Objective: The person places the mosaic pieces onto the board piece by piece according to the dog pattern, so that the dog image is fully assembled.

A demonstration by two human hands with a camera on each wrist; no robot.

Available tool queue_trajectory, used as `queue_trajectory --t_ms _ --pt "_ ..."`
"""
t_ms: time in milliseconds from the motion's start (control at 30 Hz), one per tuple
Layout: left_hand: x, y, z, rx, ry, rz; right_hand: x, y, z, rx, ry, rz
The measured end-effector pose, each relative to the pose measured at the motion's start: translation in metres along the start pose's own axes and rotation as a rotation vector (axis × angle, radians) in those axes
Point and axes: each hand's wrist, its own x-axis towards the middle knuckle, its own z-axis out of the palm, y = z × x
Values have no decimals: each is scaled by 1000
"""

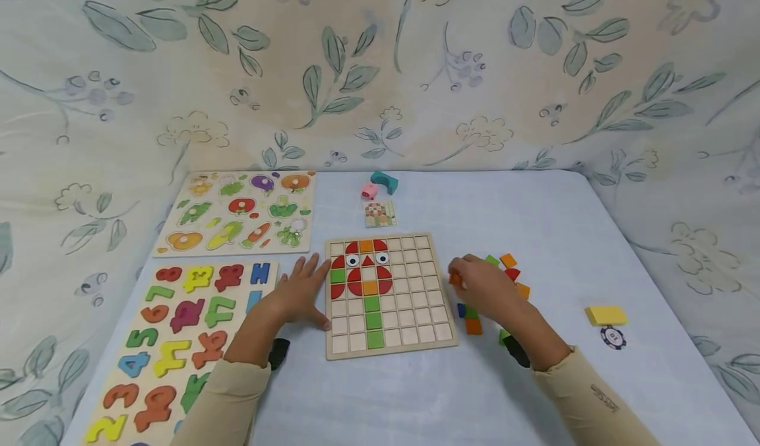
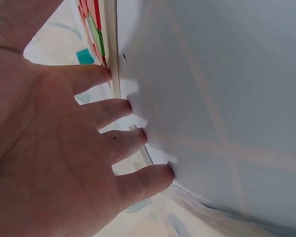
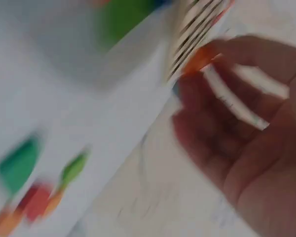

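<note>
A square wooden grid board (image 1: 410, 294) lies mid-table, with red, orange and green tiles and two eye tiles set in its left columns. My left hand (image 1: 301, 291) spreads its fingers along the board's left edge, thumb at the lower side; in the left wrist view its fingertips meet the tabletop. Just off the board's right edge, my right hand (image 1: 483, 284) pinches an orange tile (image 3: 199, 60) between thumb and fingertips. Loose tiles lie around and under that hand, among them an orange square (image 1: 473, 326) and a red piece (image 1: 512, 274); the forearm hides some.
A picture card (image 1: 380, 214), a pink pig figure (image 1: 369, 191) and a teal arch (image 1: 386, 181) sit behind the board. At left are a vegetable puzzle (image 1: 202, 231) and a number puzzle (image 1: 178, 291). A yellow block (image 1: 606, 315) and a round chip (image 1: 613, 338) lie far right.
</note>
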Motion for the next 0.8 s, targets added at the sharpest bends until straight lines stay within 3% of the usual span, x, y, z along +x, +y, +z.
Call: queue_trajectory --t_ms 133,333,500,800 --pt "2 0 -1 5 2 -4 10 -41 3 151 -75 -133" --pt "0 3 0 8 -2 -18 16 -74 18 112 -81 -317" --pt "1 7 -1 14 -4 -20 18 -76 27 75 -44 -362" --pt "2 7 -1 16 -11 -29 19 -65 23 176 -41 -362"
